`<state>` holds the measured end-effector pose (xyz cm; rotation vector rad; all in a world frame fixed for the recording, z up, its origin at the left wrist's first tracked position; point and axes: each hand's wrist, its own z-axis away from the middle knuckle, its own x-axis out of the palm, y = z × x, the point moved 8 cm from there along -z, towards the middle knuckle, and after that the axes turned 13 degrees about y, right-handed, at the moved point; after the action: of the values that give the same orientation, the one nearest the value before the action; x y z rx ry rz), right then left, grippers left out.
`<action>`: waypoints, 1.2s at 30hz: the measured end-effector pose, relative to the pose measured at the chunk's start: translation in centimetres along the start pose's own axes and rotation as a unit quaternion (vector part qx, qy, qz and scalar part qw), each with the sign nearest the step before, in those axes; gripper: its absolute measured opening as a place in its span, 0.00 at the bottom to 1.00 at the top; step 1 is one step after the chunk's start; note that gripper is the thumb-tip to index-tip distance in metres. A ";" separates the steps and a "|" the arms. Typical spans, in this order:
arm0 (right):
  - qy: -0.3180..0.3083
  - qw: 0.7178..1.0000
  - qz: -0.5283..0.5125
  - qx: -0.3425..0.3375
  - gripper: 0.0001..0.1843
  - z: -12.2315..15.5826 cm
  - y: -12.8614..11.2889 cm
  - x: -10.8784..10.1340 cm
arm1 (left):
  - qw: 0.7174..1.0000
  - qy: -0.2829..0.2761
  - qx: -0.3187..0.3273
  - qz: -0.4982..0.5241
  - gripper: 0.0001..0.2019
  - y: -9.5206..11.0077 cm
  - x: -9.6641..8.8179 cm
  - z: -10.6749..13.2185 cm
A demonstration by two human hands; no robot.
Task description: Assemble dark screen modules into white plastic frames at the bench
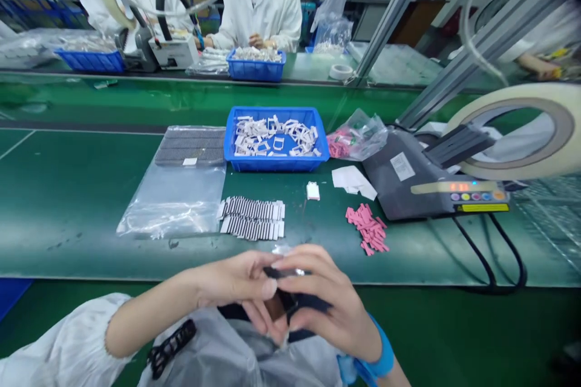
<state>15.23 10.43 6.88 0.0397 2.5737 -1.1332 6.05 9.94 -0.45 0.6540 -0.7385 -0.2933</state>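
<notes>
My left hand [236, 284] and my right hand [322, 305] meet just off the front edge of the green workbench. Between them they pinch a small dark flat part [278, 305] with a brown face, partly hidden by my fingers. A blue strap [374, 354] circles my right wrist. Below my hands, a grey plastic bag [236, 354] lies on my lap, and a black comb-like strip [171, 347] rests on it near my left forearm. Rows of small black-and-white strips [252, 219] lie just beyond my hands.
A blue bin [276, 139] of white pieces, a bagged black strip sheet [190, 146], pink pieces [367, 228] and a grey tape dispenser [431, 178] stand on the bench. Beyond them, co-workers in white coats sit at a second bench.
</notes>
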 end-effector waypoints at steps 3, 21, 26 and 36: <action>0.015 1.000 -0.011 0.008 0.17 -0.1 0.6 -0.8 | 0.998 -0.041 -0.029 -0.030 0.37 0.1 1.1 -0.6; 0.255 0.953 0.105 0.129 0.12 4.7 9.1 -6.5 | 0.496 0.469 0.218 -0.697 0.13 24.2 -11.3 -12.6; 0.275 0.948 0.099 0.130 0.11 4.9 9.3 -6.7 | 0.508 0.460 0.296 -0.665 0.08 24.1 -10.6 -10.7; 0.313 0.935 0.145 0.086 0.11 4.5 5.0 -7.8 | 0.620 0.261 0.467 -0.574 0.14 13.6 0.8 -1.0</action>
<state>24.67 11.39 2.84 0.9302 2.8312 -1.3889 7.66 20.44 8.19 2.1181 0.3094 -0.8577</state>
